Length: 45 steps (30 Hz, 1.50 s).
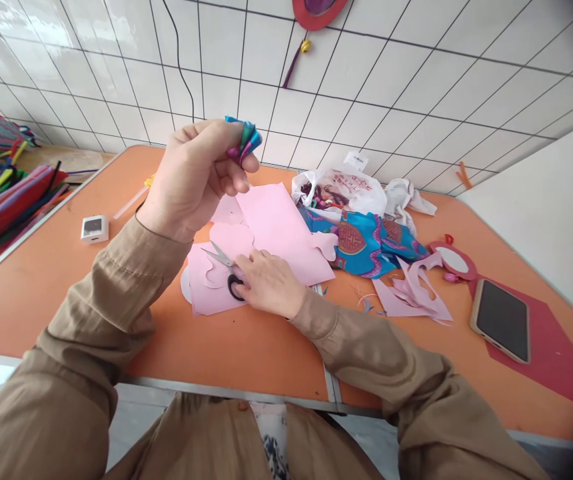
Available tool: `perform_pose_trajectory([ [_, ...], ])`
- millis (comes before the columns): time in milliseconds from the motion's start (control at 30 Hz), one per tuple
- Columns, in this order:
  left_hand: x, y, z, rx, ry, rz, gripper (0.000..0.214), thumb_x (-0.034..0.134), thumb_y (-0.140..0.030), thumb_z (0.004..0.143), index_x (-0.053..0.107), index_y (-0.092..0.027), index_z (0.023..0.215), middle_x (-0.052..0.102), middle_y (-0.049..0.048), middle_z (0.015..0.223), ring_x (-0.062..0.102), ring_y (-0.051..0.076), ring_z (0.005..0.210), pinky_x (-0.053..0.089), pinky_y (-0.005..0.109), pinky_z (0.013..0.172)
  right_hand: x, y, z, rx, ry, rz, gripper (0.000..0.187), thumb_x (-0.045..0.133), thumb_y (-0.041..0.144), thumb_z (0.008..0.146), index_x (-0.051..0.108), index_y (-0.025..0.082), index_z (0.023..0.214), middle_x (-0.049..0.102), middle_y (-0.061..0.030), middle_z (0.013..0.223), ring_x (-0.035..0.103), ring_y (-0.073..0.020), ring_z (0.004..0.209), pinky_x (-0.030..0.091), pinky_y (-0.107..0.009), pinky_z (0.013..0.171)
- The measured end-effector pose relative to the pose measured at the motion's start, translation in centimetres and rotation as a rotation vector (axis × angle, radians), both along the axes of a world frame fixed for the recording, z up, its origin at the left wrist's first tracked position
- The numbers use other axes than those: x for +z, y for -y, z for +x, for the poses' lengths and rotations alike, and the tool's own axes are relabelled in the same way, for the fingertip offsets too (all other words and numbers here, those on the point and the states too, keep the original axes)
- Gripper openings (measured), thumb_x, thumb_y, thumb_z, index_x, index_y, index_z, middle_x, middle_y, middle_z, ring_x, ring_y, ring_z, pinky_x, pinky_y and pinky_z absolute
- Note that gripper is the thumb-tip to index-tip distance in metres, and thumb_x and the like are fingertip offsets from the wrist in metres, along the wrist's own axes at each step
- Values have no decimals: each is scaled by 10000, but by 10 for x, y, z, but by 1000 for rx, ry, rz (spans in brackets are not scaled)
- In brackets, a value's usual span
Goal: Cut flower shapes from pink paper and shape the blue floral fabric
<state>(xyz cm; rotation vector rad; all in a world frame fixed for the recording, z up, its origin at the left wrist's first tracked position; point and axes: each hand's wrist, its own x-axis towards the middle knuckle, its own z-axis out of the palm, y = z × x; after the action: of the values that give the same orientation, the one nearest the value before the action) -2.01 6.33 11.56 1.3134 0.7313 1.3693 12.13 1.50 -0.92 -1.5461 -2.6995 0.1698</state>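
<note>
Raised above the table, my left hand (201, 170) pinches a small folded piece of shiny blue and purple fabric (245, 141) between thumb and fingers. Lower down, my right hand (271, 283) has its fingers around the black handles of a pair of scissors (220, 256). The blades are parted and point to the left, over pink paper (279, 230). Wavy cut-out pink shapes (231, 239) lie on and around those sheets. Right of them is a larger piece of patterned blue fabric (366, 243), partly covered by a pink cut-out.
Behind the fabric sits a white plastic bag (354, 190). Pink paper scraps (416, 297), a red-rimmed round ornament (454, 260) and a phone (502, 320) on red paper (561, 353) lie to the right. A small white device (94, 229) and colourful pipe cleaners (14, 207) are left.
</note>
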Motion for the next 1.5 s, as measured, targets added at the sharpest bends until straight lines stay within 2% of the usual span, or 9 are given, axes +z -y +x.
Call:
perform_pose_trajectory([
  [167, -1, 0, 0, 27, -8, -8, 267, 494, -132, 926, 500, -126, 659, 569, -19, 585, 523, 23, 451, 299, 154, 459, 11, 2, 8, -68, -112, -37, 423, 604, 327, 872, 577, 149, 1255, 648, -124, 1113, 613, -268, 1064, 486, -355, 861],
  [367, -2, -3, -3, 57, 16, -1, 235, 551, -151, 902, 534, -131, 668, 573, 8, 613, 543, 54, 507, 314, 196, 461, 29, 10, 47, -232, -157, 95, 412, 585, 298, 867, 593, 180, 1262, 673, -112, 1100, 641, -273, 1066, 494, -366, 855],
  [500, 4, -6, -9, 65, 72, 30, 229, 532, -111, 904, 543, -124, 676, 586, -2, 617, 519, 24, 474, 299, 149, 426, 27, 32, 87, -273, -168, 68, 405, 607, 286, 839, 606, 186, 1232, 693, -102, 1101, 680, -261, 983, 516, -358, 784],
  [700, 17, -7, -18, 93, 161, 29, 225, 448, -59, 916, 515, -124, 711, 534, -41, 557, 519, 4, 449, 278, 102, 403, 12, 68, 128, -187, -170, -38, 386, 594, 214, 821, 637, 230, 1204, 692, -69, 1096, 690, -217, 886, 549, -344, 757],
  [833, 18, -6, -17, 91, 132, 25, 215, 423, -53, 918, 489, -111, 722, 511, -54, 573, 516, -13, 462, 263, 90, 442, 1, 69, 132, -107, -124, -71, 437, 596, 194, 828, 644, 248, 1259, 667, -81, 1057, 680, -231, 900, 555, -344, 717],
  [1000, 17, -5, -16, 86, 77, 7, 189, 440, -66, 926, 472, -92, 741, 478, -67, 602, 498, -38, 489, 257, 77, 504, -4, 52, 131, 47, -180, -78, 487, 623, 125, 802, 668, 230, 1274, 639, -84, 1021, 648, -223, 951, 560, -347, 794],
  [1267, 17, -4, -18, 99, 55, 31, 161, 478, -97, 916, 506, -82, 759, 498, -49, 635, 494, -24, 528, 254, 90, 507, -7, 35, 135, 225, -201, -72, 386, 540, 35, 870, 716, 212, 1165, 647, -118, 1143, 623, -232, 1062, 536, -389, 894],
  [1367, 18, -3, -18, 120, 56, 15, 178, 459, -86, 925, 533, -72, 764, 506, -44, 648, 511, -11, 556, 254, 102, 525, -5, 33, 131, 243, -194, -76, 379, 547, 18, 851, 724, 207, 1128, 661, -114, 1145, 629, -237, 1059, 535, -404, 895],
  [1500, 19, -2, -16, 103, 121, 22, 224, 480, -73, 921, 536, -109, 706, 542, -27, 605, 507, 9, 499, 257, 120, 440, 0, 29, 116, 189, -276, 20, 223, 613, 155, 907, 723, 192, 1098, 694, -111, 1091, 646, -240, 1021, 547, -400, 882],
])
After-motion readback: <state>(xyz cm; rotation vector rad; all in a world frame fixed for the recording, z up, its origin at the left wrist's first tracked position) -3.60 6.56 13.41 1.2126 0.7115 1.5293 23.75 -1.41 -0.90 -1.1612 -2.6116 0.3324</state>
